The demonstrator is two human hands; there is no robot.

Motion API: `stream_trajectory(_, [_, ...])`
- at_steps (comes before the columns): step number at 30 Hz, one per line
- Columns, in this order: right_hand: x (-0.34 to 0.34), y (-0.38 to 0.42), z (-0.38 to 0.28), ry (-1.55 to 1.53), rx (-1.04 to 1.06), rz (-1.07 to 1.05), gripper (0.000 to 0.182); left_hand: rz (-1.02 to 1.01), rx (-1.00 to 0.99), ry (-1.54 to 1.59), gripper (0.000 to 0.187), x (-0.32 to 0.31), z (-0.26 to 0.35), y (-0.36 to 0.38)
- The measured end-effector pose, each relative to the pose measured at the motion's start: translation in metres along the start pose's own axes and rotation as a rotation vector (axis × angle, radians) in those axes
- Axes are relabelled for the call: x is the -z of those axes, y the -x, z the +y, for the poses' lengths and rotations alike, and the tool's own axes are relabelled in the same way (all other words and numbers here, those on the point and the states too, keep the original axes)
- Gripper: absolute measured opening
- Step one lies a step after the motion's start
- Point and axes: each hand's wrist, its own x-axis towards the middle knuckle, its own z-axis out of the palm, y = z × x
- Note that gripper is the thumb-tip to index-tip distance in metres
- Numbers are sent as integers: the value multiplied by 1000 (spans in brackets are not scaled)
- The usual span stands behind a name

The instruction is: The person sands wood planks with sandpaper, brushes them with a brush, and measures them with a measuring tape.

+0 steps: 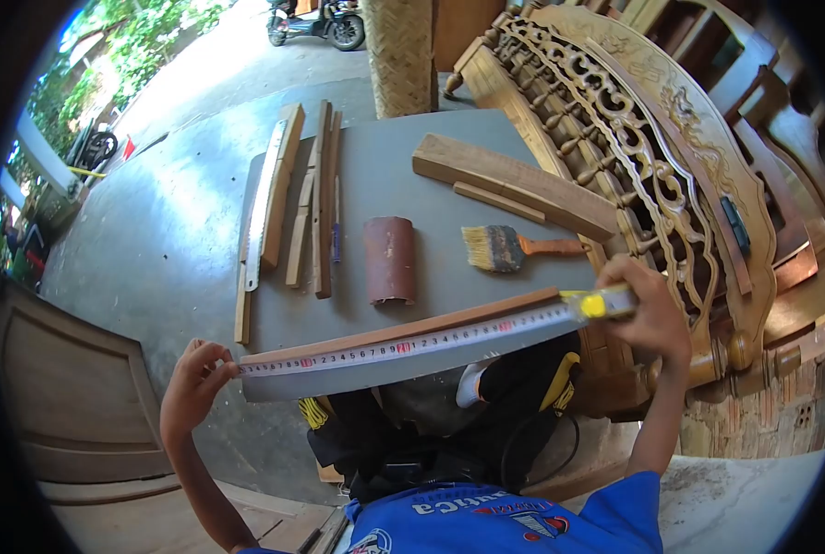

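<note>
My left hand pinches the free end of a tape measure blade at the left. Fingers of my right hand wrap around its yellow and silver case. Between them the pulled-out blade stretches along a slim wooden strip near the front edge of the grey tabletop. Black digits and red tens marks show on the white blade. Beyond the strip lie a curved reddish-brown piece and a paintbrush with an orange-brown handle.
A saw blade and several wood pieces lie at the left, beside a thin blue-handled tool. A thick wooden block rests at the back right. Carved wooden furniture borders the right side; a post stands behind.
</note>
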Motion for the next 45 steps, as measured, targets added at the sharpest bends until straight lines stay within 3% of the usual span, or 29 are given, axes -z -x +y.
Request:
stream_trajectory(4, [-3, 13, -25, -176, 122, 46, 43, -15, -34, 338, 5, 24, 17, 13])
stream_trajectory(8, [-33, 24, -56, -431, 43, -229, 47, 105, -204, 499, 6, 32, 47, 14])
stream_trajectory(11, [-63, 30, -78, -633, 73, -326, 48, 142, -372, 430, 5, 17, 89, 7])
stream_trajectory(13, [-90, 36, -80, -880, 64, -327, 51, 38, -494, 325, 7, 8, 112, -1])
stream_trajectory(16, [-111, 42, -86, -1074, -89, -357, 56, -62, -696, 192, 8, -14, 139, -18])
stream_trajectory(18, [-120, 39, -86, -1381, -104, -377, 69, -110, -832, 101, 7, -31, 151, -29])
stream_trajectory(20, [-124, 34, -91, -1647, -111, -366, 84, -182, -837, 111, 7, -46, 162, -33])
stream_trajectory(23, [-113, 30, -91, -1531, -222, -448, 83, -260, -862, 130, 8, -58, 176, -37])
stream_trajectory(28, [-108, 32, -71, -1285, -74, -528, 79, -169, -967, 103, 8, -49, 186, -51])
stream_trajectory(32, [-111, 43, -60, -1299, -35, -522, 64, -174, -871, 375, 12, -43, 179, -64])
stream_trajectory(35, [-117, 45, -54, -1328, -128, -464, 58, -242, -786, 350, 14, -53, 178, -67])
stream_trajectory(38, [-119, 52, -49, -1339, -237, -361, 59, -294, -534, 538, 19, -64, 173, -70])
stream_trajectory(41, [-109, 59, -43, -1397, -272, -228, 59, -60, -860, -201, 23, -99, 148, -64])
stream_trajectory(44, [-98, 64, -39, -1333, -325, -102, 62, -97, -1002, -544, 25, -130, 125, -52])
stream_trajectory(45, [-95, 65, -37, -1313, -346, -63, 63, -105, -979, -507, 26, -134, 121, -56])
